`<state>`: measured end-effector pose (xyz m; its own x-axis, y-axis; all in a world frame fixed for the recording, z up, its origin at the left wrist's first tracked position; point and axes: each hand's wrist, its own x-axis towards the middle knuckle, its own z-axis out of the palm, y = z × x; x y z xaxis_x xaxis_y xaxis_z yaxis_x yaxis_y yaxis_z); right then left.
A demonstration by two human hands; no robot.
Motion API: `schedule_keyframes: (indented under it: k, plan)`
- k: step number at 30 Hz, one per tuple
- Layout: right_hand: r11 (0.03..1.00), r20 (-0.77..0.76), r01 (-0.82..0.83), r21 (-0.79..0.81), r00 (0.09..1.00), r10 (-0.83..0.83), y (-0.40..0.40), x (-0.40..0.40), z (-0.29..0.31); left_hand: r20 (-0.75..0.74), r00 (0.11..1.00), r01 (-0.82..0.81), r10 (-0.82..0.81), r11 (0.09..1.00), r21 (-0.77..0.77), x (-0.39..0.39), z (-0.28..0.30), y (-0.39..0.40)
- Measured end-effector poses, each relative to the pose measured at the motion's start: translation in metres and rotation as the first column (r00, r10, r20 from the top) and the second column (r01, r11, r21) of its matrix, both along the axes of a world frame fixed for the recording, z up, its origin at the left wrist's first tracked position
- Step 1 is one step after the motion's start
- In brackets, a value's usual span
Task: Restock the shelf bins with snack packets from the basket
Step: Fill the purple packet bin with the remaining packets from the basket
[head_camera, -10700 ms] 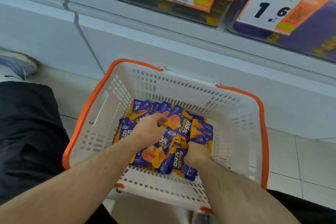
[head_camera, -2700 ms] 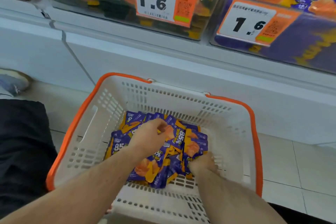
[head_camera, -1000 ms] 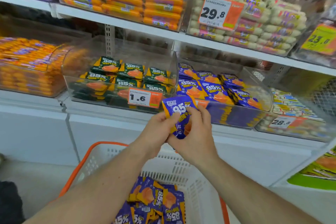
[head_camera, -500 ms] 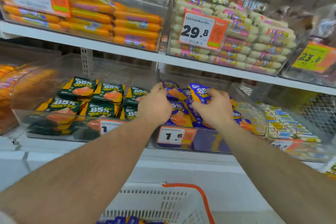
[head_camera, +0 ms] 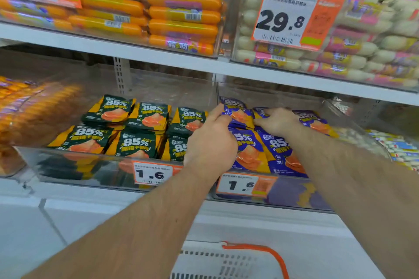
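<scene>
Left hand [head_camera: 209, 142]: thumb and fingers pinch a purple packet [head_camera: 235, 112] in the bin [head_camera: 353, 120].
Right hand [head_camera: 277, 121]: fingers flat on the purple packets.
Basket [head_camera: 226, 260]: below the shelf.

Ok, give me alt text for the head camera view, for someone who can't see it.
Both hands reach into a clear shelf bin of purple snack packets: the left hand pinches a back-row packet, the right hand rests on the packets beside it. Green snack packets fill the bin to the left; the white basket sits below.

purple snack packets [head_camera: 249, 152] | overlapping rows, flat | clear bin [head_camera: 294, 192]; basket [head_camera: 226, 260] below
</scene>
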<state>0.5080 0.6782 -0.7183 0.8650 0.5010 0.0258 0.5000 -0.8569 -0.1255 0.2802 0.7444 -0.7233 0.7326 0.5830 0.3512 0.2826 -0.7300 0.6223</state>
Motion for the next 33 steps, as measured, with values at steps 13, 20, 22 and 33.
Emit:
schedule_keyframes:
  k: [13,20,22,33]
  plan:
    - [0.984,-0.039,-0.080,-0.160,0.996,0.075,0.010,0.012,0.000,-0.032,0.999,-0.015,0.015,1.000,0.004,-0.002,0.004,-0.003]
    - [0.980,0.242,-0.027,0.198,0.970,-0.022,-0.015,-0.052,0.021,0.030,1.000,-0.009,0.008,1.000,0.023,-0.003,0.003,-0.005]
    - [0.889,0.390,-0.184,0.420,0.921,0.006,-0.027,-0.085,0.019,0.117,0.993,0.023,-0.029,0.998,0.050,-0.006,0.000,-0.006]
    - [0.458,0.262,-0.313,0.832,0.949,0.173,-0.051,-0.236,-0.073,0.315,0.913,0.231,-0.260,0.965,0.126,-0.108,-0.071,-0.048]
